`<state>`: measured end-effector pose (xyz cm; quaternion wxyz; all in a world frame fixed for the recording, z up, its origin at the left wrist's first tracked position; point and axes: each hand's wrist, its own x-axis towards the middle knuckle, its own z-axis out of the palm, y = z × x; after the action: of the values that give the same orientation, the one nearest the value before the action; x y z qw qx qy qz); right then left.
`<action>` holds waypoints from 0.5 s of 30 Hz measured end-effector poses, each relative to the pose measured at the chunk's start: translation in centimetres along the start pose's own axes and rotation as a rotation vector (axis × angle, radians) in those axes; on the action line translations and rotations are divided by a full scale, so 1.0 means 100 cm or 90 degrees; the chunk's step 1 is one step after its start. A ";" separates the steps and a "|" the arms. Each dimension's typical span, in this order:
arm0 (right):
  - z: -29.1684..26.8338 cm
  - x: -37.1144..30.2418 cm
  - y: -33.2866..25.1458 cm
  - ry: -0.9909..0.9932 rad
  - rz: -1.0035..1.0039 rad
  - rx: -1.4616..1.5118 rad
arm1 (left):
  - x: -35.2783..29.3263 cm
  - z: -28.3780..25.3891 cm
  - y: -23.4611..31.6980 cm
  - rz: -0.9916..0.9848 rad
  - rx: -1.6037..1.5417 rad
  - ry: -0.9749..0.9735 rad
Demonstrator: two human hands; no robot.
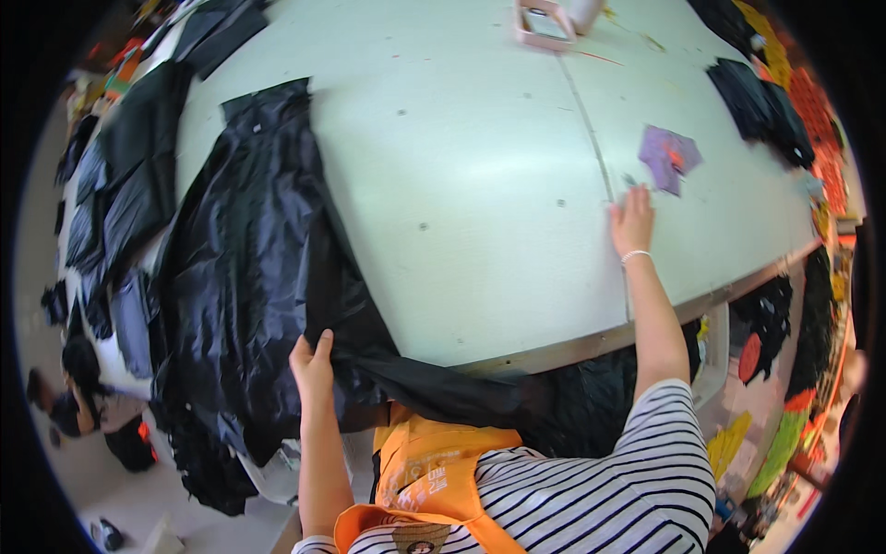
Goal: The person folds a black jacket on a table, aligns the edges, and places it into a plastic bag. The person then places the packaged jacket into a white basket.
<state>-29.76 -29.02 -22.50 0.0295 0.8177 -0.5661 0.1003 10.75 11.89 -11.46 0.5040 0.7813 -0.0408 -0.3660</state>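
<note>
A black jacket (245, 231) of thin, shiny cloth lies spread on the left part of the pale table, its collar end pointing away from me. My left hand (314, 365) is closed on the jacket near the table's front edge, thumb on top of the cloth. One black sleeve (443, 392) trails to the right along that edge, across my front. Far to the right, my right hand (633, 222) reaches over the table with fingers stretched out. Just past its fingertips is a small dark object (629, 180), too small to name. Beside it lies a crumpled purple cloth (669, 157) with an orange-red spot.
More black garments (138, 157) lie along the table's left side. Folded dark cloth (761, 106) sits at the far right. A pink tray (544, 26) stands at the back. Black fabric (591, 397) hangs below the table's front edge. Another person (78, 406) is at the far left.
</note>
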 end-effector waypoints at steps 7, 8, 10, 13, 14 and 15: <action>-0.026 -0.049 -0.228 -0.113 -0.276 0.497 | -0.077 -0.043 0.076 0.056 -0.537 -0.082; -0.026 -0.063 -0.269 -0.145 -0.319 0.547 | -0.095 -0.063 0.084 0.119 -0.522 -0.093; -0.027 -0.086 -0.343 -0.209 -0.330 0.624 | -0.132 -0.115 0.073 0.253 -0.559 -0.127; -0.001 -0.102 -0.424 -0.288 -0.150 0.808 | -0.186 -0.261 0.033 0.553 -0.115 0.486; 0.012 -0.105 -0.432 -0.306 -0.079 0.832 | -0.211 -0.280 0.045 0.579 -0.060 0.508; 0.013 -0.119 -0.440 -0.336 -0.028 0.847 | -0.245 -0.299 0.062 0.582 0.029 0.503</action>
<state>7.40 -2.56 -23.25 -0.6113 0.6708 -0.3565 0.2220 13.11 42.06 13.31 0.5704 0.7720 -0.1899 0.2063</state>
